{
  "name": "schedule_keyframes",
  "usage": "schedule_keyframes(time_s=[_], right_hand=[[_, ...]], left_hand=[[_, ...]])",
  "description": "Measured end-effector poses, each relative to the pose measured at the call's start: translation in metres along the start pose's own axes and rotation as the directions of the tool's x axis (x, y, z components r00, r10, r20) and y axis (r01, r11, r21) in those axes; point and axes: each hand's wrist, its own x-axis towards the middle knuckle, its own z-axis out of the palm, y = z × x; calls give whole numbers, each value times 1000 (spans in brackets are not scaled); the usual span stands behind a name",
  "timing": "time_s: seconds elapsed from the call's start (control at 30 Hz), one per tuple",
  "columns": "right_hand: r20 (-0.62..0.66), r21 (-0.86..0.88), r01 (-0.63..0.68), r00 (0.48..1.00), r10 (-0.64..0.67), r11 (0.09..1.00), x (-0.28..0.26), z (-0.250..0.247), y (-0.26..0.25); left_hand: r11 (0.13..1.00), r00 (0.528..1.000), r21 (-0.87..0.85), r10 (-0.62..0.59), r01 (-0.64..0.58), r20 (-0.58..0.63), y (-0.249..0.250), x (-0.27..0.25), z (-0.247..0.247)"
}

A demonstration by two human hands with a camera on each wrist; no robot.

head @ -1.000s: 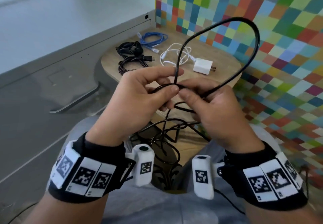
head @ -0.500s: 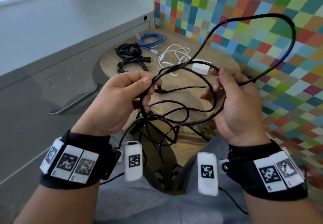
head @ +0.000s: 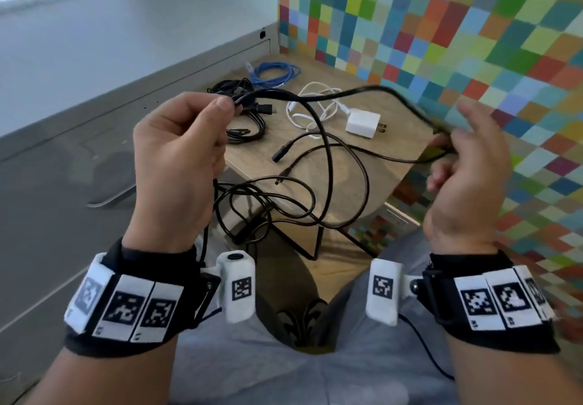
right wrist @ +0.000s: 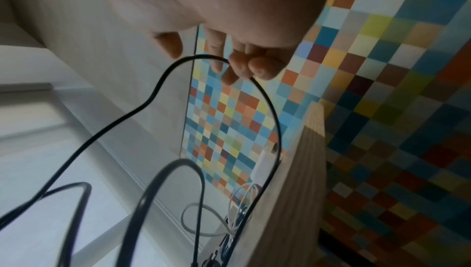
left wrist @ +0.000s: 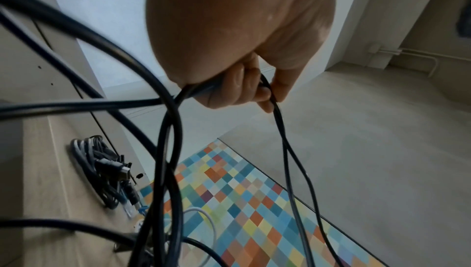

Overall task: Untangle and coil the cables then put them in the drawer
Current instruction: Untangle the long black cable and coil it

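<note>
A long black cable (head: 330, 164) hangs in tangled loops between my hands above the wooden table's near edge (head: 372, 183). My left hand (head: 225, 111) grips several strands of it in a fist, pinching one strand at thumb and forefinger; the left wrist view shows the left hand (left wrist: 265, 94) with the black cable (left wrist: 170, 130) running out of the fist. My right hand (head: 441, 149) holds a bend of the cable in its curled fingers, forefinger raised. In the right wrist view the black cable (right wrist: 270, 110) arches over the right hand's (right wrist: 239, 69) curled fingers. Two loose cable ends dangle.
On the table lie a coiled blue cable (head: 274, 73), a black cable bundle (head: 246, 120) and a white charger (head: 362, 123) with its white cable (head: 315, 104). A grey cabinet front with a long handle (head: 110, 196) stands left. A colourful checked wall (head: 441, 41) borders the right.
My hands have pulled apart, left one up and left, right one out to the right. The tall loop that rose above the right hand is now drawn low between them.
</note>
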Motion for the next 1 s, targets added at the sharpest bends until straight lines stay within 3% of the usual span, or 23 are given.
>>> schedule_keyframes(time_s=[0.13,0.2,0.33,0.43,0.5,0.57,0.63,0.7,0.8,0.93,1.0], right_hand=[[108,-72,240,967,-232,968,-12,2,-14],[191,-219,269,954,-229,938,-16,5,-17],[345,-503,300,930,-131,810,-18,6,-10],[345,-417,299,926,-155,858,-19,9,-8],[401,-250,267,903,-151,931,-22,13,-8],[567,-58,109,822,-58,992,-29,16,-14],[732,11,-57,681,31,998,-36,17,-19],[787,-12,-61,616,47,998,-41,19,-20],[756,-15,-104,649,79,994,-43,22,-16],[661,42,-188,742,114,981,-36,21,-12],[614,73,-218,779,128,973,-33,21,-11]], left_hand=[[998,996,45,29,-33,88,3,-1,-1],[995,990,77,47,-58,132,5,-3,0],[994,994,81,67,-74,92,9,-1,-4],[990,987,116,61,-79,152,12,1,-11],[976,972,188,63,-107,224,11,0,-11],[960,956,248,56,-131,289,7,-3,-7],[960,947,255,27,-113,320,3,-5,-1],[958,933,272,-8,-96,359,1,-7,3],[945,911,313,-47,-92,410,0,-6,3],[979,967,204,-61,9,246,0,-6,6],[992,970,76,-114,99,216,1,-7,9]])
